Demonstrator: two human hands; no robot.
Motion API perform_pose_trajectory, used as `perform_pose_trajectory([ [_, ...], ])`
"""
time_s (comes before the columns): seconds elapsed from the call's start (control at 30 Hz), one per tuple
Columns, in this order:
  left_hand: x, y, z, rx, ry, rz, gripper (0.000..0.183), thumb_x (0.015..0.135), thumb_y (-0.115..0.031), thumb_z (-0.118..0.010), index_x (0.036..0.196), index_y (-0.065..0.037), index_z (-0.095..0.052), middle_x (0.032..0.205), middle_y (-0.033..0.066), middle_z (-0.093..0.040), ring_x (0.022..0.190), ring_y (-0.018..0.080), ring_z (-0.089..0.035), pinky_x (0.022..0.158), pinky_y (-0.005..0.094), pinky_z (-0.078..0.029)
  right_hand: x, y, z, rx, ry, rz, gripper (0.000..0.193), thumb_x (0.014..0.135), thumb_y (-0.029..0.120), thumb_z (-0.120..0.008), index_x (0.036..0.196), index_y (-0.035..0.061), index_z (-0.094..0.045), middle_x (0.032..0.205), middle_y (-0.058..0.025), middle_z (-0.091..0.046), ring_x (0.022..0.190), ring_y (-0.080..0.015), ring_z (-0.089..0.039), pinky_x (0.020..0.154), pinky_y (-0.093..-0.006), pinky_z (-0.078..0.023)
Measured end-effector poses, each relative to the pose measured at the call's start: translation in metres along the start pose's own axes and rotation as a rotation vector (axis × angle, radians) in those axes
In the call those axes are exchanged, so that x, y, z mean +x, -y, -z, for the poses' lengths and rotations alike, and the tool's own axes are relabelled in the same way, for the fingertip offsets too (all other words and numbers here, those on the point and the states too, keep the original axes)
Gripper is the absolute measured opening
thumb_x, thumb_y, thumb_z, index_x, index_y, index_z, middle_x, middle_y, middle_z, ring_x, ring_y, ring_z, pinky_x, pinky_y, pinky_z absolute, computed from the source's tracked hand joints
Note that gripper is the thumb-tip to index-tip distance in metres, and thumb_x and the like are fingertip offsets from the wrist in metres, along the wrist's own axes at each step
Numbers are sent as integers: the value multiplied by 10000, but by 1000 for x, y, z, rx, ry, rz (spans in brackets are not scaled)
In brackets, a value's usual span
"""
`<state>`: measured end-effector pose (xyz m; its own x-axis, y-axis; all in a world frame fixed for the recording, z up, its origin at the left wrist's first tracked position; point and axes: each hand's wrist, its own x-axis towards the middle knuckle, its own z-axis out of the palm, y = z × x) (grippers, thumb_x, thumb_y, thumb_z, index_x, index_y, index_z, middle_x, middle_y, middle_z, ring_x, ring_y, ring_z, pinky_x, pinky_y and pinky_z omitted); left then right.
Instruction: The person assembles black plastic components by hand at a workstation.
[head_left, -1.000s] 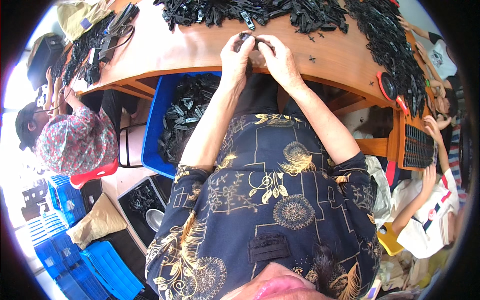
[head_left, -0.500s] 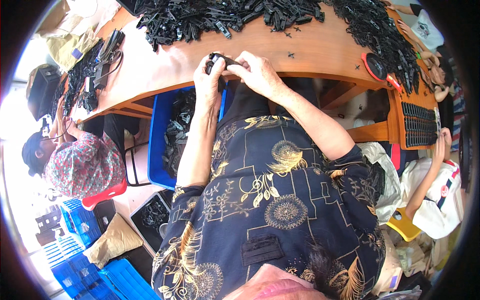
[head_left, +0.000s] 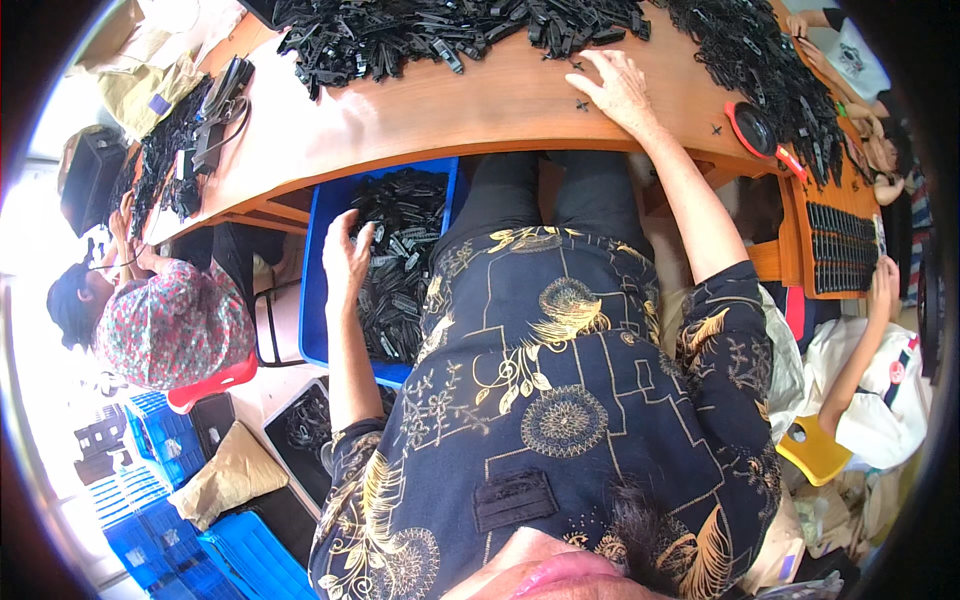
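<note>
My left hand (head_left: 346, 258) hangs over the left part of a blue bin (head_left: 312, 300), fingers apart and nothing visible in them. Inside that bin lie many black plastic parts (head_left: 405, 230). Over the wooden table my right hand (head_left: 618, 92) reaches forward, thumb and fingers spread, with no held thing visible. Close to its fingertips is a small black cross-shaped piece (head_left: 577, 65); another cross-shaped piece (head_left: 582, 104) lies nearer the table's edge, by the thumb. Beyond the hand a large heap of black plastic parts (head_left: 400, 45) covers the far side of the table.
A second black heap (head_left: 755, 75) spreads at the right, near a round black dish with a red rim (head_left: 750, 130). A rack of black parts (head_left: 840, 250) stands farther right. Co-workers sit at both sides, one in a flowered top (head_left: 175, 325). Blue crates (head_left: 160, 440) are stacked lower left.
My hands have parted, and the dark piece they held together is no longer in them. The left came down over the blue bin; the right moved forward and right to the cross-shaped pieces.
</note>
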<state>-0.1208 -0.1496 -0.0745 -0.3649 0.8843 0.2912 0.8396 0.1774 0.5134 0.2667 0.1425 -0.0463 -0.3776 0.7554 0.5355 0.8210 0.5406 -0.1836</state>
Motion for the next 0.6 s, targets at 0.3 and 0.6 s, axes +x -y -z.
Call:
perform_pose_trajectory([
  [0.3,-9,-70,-45,-157,443,-292,321,834,-203,-650,1091,-26,-575,1041,175,-628,970,350,-609,835,401,-492,17,50,-10,-4,32,7,456,849,509,-576,1193,210,-587,1106,-135,-536,1072,-316,-499,901,-469,-384],
  [0.6,-24,-64,-54,-217,553,-177,286,870,-189,-611,1093,-14,-571,1019,177,-630,960,336,-617,822,386,-493,4,36,0,42,85,55,389,877,474,-552,1134,190,-622,1095,-126,-539,1049,-303,-512,888,-463,-394],
])
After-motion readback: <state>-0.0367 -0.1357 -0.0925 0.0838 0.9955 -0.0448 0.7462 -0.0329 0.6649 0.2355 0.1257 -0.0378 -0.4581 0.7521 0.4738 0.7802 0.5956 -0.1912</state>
